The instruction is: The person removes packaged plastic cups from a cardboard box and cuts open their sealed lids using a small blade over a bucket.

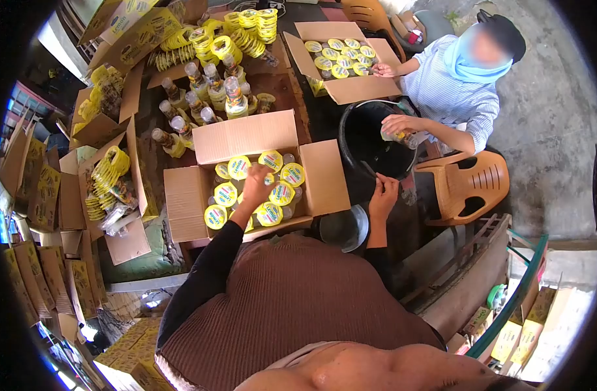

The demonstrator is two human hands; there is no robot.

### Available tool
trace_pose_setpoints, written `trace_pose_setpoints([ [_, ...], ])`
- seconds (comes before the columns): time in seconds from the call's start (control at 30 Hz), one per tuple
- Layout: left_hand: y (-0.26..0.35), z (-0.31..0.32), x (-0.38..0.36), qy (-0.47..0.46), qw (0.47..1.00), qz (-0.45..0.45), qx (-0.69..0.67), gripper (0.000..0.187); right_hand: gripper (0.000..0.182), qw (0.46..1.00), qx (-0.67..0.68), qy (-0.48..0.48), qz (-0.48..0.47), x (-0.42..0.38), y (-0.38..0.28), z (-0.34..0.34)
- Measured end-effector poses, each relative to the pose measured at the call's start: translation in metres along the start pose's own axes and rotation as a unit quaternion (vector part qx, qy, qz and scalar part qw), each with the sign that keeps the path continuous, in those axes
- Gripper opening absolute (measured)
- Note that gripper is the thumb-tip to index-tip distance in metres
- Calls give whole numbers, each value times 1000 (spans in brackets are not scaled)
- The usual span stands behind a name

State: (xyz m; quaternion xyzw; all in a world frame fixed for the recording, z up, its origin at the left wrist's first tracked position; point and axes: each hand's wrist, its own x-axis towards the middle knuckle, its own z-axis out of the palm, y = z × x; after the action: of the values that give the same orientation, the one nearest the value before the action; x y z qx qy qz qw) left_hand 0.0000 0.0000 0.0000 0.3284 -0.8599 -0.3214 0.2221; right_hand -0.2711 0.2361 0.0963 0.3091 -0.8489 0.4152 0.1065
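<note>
My left hand [258,186] reaches into an open cardboard box [246,138] in front of me. Its fingers are bent over a yellow-rimmed lid among several cups with round lemon labels [226,194]; whether they grip it is hard to tell. Near the right side, my right hand [384,195] is at the rim of a black bucket [346,140], fingers partly bent, and any small thing in them cannot be made out. Below the bucket's rim stands a grey bowl [357,228].
A co-worker [455,85] at the right holds a cup over the bucket, beside a second box of cups [347,90]. Bottles [213,88] and yellow rings [246,32] cover the far table. Opened cartons [138,169] stand left; an orange chair [471,186] stands right.
</note>
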Motion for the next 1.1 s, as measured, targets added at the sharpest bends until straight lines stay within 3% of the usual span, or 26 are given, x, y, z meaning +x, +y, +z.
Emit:
trace_pose_setpoints([
  [0.07,27,14,-9,1,1000,10,-2,52,12,1000,12,-12,-18,-4,-7,-6],
  [0.1,25,16,11,-4,1000,25,13,62,12,999,16,4,-30,4,-15,11],
  [0.27,56,38,26,-98,987,-7,125,80,14,997,20,-20,-73,-16,-32,13],
  [0.53,64,33,48,-193,966,11,172,82,16,998,14,-45,-47,-46,-35,0],
  [0.83,58,43,55,-184,971,14,151,83,15,999,-9,-28,-39,-62,-26,-7],
  [1.1,53,43,58,-114,990,21,81,79,14,998,11,-44,-33,-54,-35,-2],
])
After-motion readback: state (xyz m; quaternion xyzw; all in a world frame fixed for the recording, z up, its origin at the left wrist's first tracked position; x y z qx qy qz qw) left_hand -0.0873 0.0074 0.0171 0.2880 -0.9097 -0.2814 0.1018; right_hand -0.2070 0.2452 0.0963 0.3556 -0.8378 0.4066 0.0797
